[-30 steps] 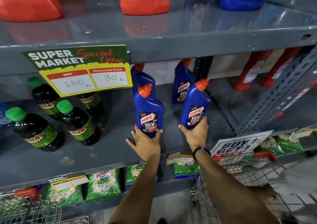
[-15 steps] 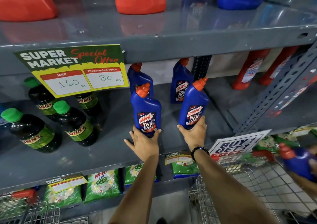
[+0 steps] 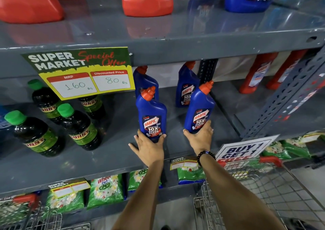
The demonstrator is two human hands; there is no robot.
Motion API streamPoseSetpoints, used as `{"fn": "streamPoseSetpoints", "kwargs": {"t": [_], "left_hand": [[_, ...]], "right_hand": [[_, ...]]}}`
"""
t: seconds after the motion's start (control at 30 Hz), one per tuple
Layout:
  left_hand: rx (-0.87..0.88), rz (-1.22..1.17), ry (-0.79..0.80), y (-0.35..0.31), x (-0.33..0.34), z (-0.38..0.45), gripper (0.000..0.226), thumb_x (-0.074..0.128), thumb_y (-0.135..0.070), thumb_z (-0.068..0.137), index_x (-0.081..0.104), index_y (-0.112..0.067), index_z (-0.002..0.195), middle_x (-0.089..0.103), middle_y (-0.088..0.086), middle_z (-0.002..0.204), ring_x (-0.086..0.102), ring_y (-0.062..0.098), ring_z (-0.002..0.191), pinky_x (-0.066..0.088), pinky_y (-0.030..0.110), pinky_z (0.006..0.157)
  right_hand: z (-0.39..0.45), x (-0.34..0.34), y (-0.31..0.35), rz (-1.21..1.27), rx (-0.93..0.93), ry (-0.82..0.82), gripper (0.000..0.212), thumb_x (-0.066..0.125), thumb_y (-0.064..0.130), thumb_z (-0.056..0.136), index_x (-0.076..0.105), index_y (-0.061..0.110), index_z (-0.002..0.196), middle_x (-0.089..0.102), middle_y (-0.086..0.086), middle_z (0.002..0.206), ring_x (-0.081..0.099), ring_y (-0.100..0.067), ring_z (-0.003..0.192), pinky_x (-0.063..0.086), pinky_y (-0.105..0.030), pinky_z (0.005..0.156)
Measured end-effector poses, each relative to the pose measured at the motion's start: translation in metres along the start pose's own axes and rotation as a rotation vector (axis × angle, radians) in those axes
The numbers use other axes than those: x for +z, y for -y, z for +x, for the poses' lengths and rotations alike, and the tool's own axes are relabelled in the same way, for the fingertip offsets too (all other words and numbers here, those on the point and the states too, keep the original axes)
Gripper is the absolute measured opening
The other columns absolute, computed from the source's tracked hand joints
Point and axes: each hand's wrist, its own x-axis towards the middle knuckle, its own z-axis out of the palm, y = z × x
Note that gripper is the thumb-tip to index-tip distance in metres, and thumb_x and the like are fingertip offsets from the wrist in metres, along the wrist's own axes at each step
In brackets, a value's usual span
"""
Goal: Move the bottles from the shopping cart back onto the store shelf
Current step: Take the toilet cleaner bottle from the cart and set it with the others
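Your left hand (image 3: pixel 149 148) wraps the base of one blue bottle (image 3: pixel 152 114), and your right hand (image 3: pixel 200 138) cups the base of a second blue bottle (image 3: pixel 199 111) at its 3 o'clock. Both bottles stand on the grey shelf (image 3: pixel 112 152), in front of two more at 12 o'clock. The cart (image 3: pixel 263 191) sits at 5 o'clock.

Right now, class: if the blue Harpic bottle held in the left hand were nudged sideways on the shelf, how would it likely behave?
The blue Harpic bottle is tall on a narrow base, so it would probably tip rather than slide. Its glossy plastic likely feels slippery on the smooth grey shelf. The left hand grips only its base, so its top may wobble.
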Motion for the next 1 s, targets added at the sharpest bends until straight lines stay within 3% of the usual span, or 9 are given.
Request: {"fn": "streamPoseSetpoints", "kwargs": {"t": [0.2,0.4,0.57,0.77,1.0], "left_hand": [[0.0,-0.055,0.058,0.004,-0.008,0.0,0.1,0.073,-0.041,0.07,0.016,-0.003,0.142,0.041,0.017,0.145,0.033,0.027,0.139,-0.003,0.043,0.118],[0.077,-0.013,0.159,0.035,-0.047,0.002,0.097,0.067,-0.043,0.077,0.01,-0.003,0.145,0.026,0.017,0.153,0.018,0.027,0.144,0.006,0.036,0.12],[0.181,0.121,0.182,0.098,-0.114,0.016,0.078,0.054,-0.047,0.085,0.024,-0.002,0.141,0.033,0.019,0.15,0.023,0.03,0.142,0.014,0.038,0.12],[0.084,0.147,0.107,0.165,-0.192,0.051,0.063,0.058,-0.041,0.085,0.043,0.003,0.128,0.046,0.025,0.137,0.036,0.039,0.132,0.027,0.047,0.113],[-0.054,0.038,0.074,0.208,-0.243,0.103,0.071,0.066,-0.041,0.078,0.039,0.004,0.127,0.046,0.025,0.134,0.039,0.041,0.127,0.035,0.053,0.107]], "right_hand": [[-0.003,0.0,0.002,-0.037,0.026,0.044,0.12,0.084,0.03,0.059,0.005,-0.002,0.145,0.038,-0.023,0.143,0.028,-0.04,0.136,0.029,-0.051,0.113],[-0.039,0.002,0.004,-0.192,0.059,0.046,0.118,0.079,0.039,0.066,0.004,-0.009,0.143,0.015,-0.027,0.154,0.015,-0.036,0.143,0.009,-0.044,0.12],[-0.103,0.029,0.025,-0.295,0.053,0.074,0.104,0.072,0.043,0.073,0.015,-0.011,0.141,0.02,-0.029,0.152,0.018,-0.037,0.142,0.009,-0.044,0.119],[-0.173,0.091,0.075,-0.299,-0.078,0.258,0.083,0.063,0.039,0.083,0.023,-0.005,0.141,0.023,-0.024,0.152,0.018,-0.033,0.143,0.009,-0.041,0.119],[-0.204,0.159,0.133,-0.164,-0.12,0.583,0.092,0.069,0.044,0.076,0.022,0.006,0.145,0.024,-0.014,0.154,0.021,-0.03,0.143,0.024,-0.043,0.116]]}}
